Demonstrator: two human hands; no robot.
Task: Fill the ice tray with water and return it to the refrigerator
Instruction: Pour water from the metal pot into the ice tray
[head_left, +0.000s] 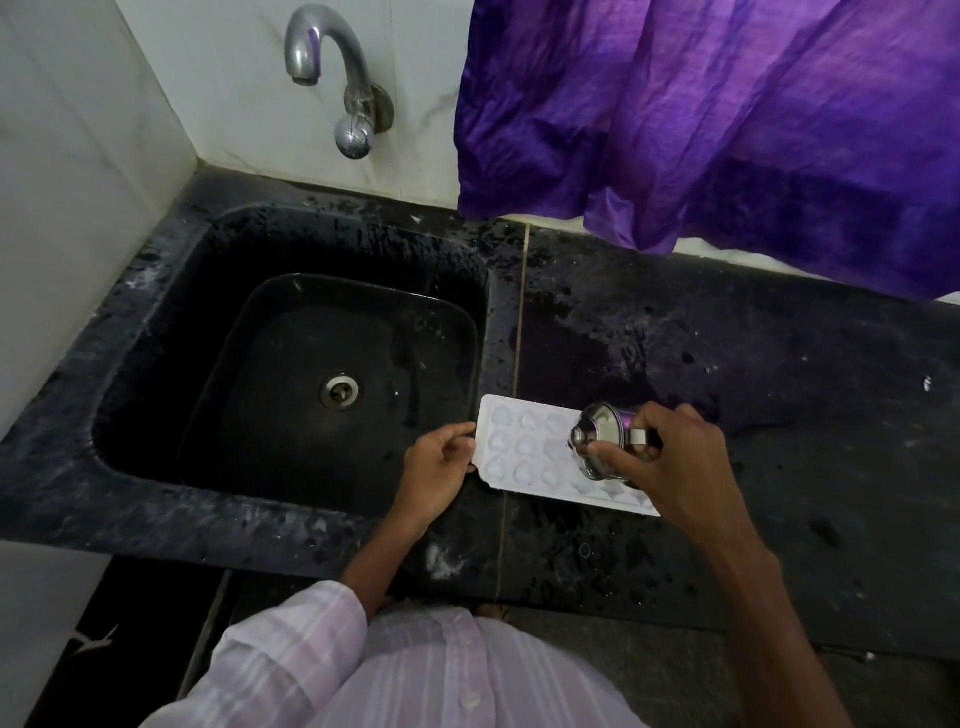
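A white ice tray (524, 449) with heart-shaped cells lies flat on the dark counter, just right of the sink. My left hand (439, 465) grips the tray's left edge. My right hand (670, 457) holds a small steel cup (602, 439) tipped on its side over the right half of the tray, mouth toward the cells. The hand and cup hide the tray's right end. I cannot tell whether water is running from the cup.
A black sink (156, 332) with a metal drain (340, 391) fills the left. A chrome tap (332, 78) juts from the tiled wall above it. A purple curtain (727, 119) hangs over the back of the wet black counter (779, 374).
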